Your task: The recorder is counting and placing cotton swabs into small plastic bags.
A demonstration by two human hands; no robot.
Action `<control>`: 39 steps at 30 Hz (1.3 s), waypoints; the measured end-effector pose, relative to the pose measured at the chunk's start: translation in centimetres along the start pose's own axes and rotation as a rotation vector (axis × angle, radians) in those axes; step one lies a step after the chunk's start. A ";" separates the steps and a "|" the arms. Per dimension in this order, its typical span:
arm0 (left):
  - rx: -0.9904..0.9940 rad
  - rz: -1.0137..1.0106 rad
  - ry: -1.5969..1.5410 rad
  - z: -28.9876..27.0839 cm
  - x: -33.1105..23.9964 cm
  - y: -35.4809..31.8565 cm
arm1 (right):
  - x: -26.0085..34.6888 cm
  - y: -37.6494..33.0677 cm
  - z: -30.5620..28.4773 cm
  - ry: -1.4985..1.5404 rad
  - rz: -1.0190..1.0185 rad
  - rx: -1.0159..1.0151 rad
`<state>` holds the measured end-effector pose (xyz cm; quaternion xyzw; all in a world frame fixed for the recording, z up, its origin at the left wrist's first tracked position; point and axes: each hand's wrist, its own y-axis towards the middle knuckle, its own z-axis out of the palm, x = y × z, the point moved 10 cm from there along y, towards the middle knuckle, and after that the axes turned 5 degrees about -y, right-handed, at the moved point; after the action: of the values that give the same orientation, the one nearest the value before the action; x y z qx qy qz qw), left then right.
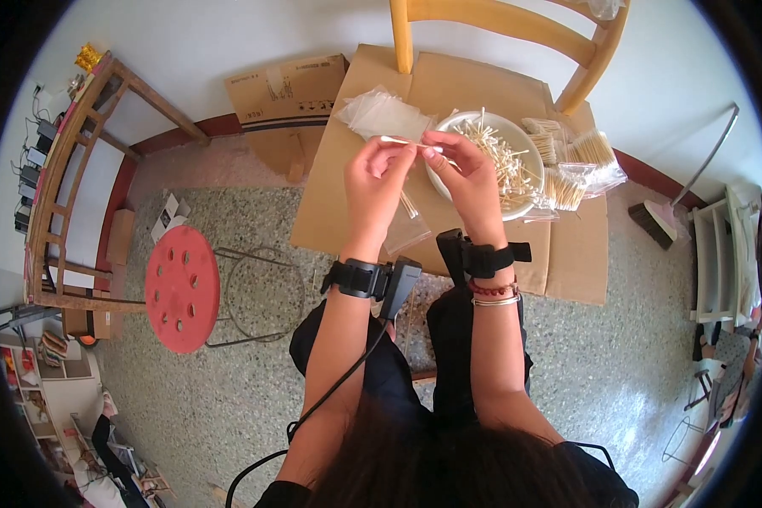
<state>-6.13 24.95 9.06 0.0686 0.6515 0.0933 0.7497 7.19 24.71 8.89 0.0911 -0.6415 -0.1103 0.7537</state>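
My left hand (378,176) and my right hand (469,176) meet above the cardboard-covered chair seat (323,203), both with fingers pinched. A thin cotton swab (395,140) lies across the fingertips of the two hands, its white tip showing by the left one. Whether a second swab is among the fingers I cannot tell. Just behind and right of my right hand stands a white bowl (529,151) heaped with loose cotton swabs (510,169). Clear plastic bags (383,114) lie flat behind my left hand. Below the hands, another clear bag (408,234) has a few swab sticks in it.
Several filled bags of swabs (591,151) lie right of the bowl. The wooden chair back (499,30) rises behind. At left are a red round stool (182,288) and a cardboard box (284,89); a broom (654,222) leans at right. A cable (339,385) runs along my left forearm.
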 end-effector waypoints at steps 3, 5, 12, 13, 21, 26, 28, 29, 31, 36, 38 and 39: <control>-0.010 -0.105 -0.179 -0.3 0.6 0.0 | -0.6 0.0 -0.6 -0.037 0.042 -0.013; 0.010 -0.122 -0.195 0.0 0.5 0.0 | -1.0 0.0 -0.7 -0.029 0.076 -0.010; 0.008 -0.157 -0.157 -0.5 1.1 0.0 | -1.4 0.1 -0.5 -0.042 0.067 -0.013; 0.009 -0.182 -0.141 -0.6 1.6 0.0 | -1.6 0.1 -0.7 -0.103 0.067 -0.014; 0.556 -0.256 1.027 0.9 9.3 -4.0 | -1.6 0.2 -2.6 -0.101 0.077 -0.151; 0.423 -0.308 1.133 -0.9 10.5 -3.4 | -1.5 0.1 -2.2 -0.062 0.059 -0.157; 0.424 -0.295 1.173 -0.8 9.9 -3.2 | -1.8 0.1 -2.5 -0.049 0.073 -0.173; 0.422 -0.283 1.216 -0.8 9.6 -3.1 | -1.8 0.1 -2.7 -0.051 0.073 -0.174; 0.362 -0.147 1.177 -0.5 7.8 -2.6 | -1.3 0.1 -3.2 -0.039 0.047 -0.200; 0.165 0.125 1.023 -0.3 2.9 -1.1 | -0.6 0.3 -2.9 -0.080 0.007 -0.194; 0.065 0.287 0.981 -0.5 0.7 -1.0 | -0.4 0.2 -2.6 -0.092 -0.014 -0.204; 0.067 0.286 0.979 -0.3 0.5 -0.9 | -0.2 0.2 -2.6 -0.114 -0.033 -0.201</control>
<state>-6.29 24.23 8.36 0.1294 0.9132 0.1950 0.3337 9.75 24.97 8.34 0.0190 -0.6673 -0.1913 0.7195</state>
